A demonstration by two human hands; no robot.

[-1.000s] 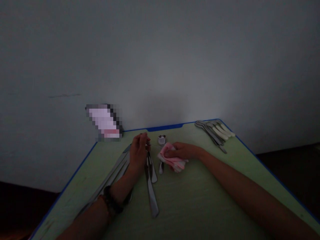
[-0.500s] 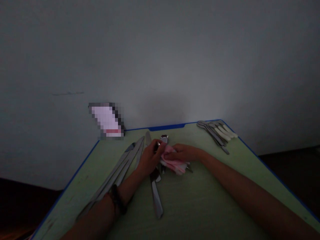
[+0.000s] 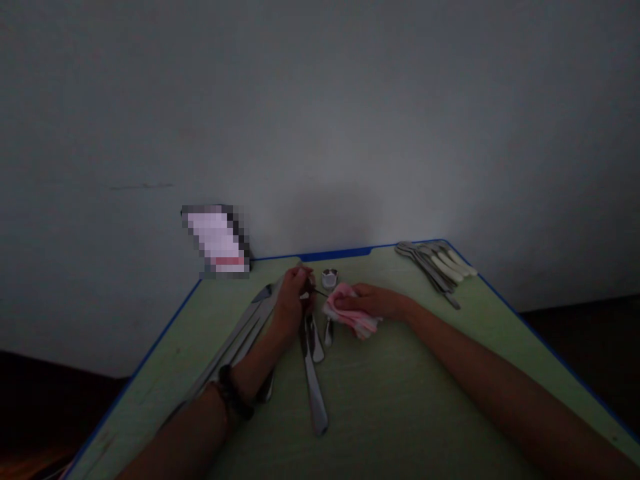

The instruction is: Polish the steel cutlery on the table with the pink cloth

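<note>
My left hand (image 3: 295,293) is closed on a small metal spoon, mostly hidden by the fingers. The spoon's thin handle (image 3: 321,293) points right toward a pink and white cloth (image 3: 354,319). My right hand (image 3: 373,301) pinches this crumpled cloth, with the thumb on top. Beneath and beside my left hand lie a table knife (image 3: 315,403) and a shorter metal piece of cutlery (image 3: 316,343). Just behind the cloth is another spoon (image 3: 329,278), its bowl toward the wall and its handle partly covered.
Long metal cutlery (image 3: 235,333) lies slantwise on the left of the green, blue-edged table (image 3: 400,413). A bunch of spoons and white-handled cutlery (image 3: 435,263) rests at the back right. A blurred-out phone-like object (image 3: 217,237) leans against the wall (image 3: 350,133).
My left hand has moved slightly left and away from the cloth, drawing the spoon with it. The handle end that stuck out right of the cloth now shows on its left.
</note>
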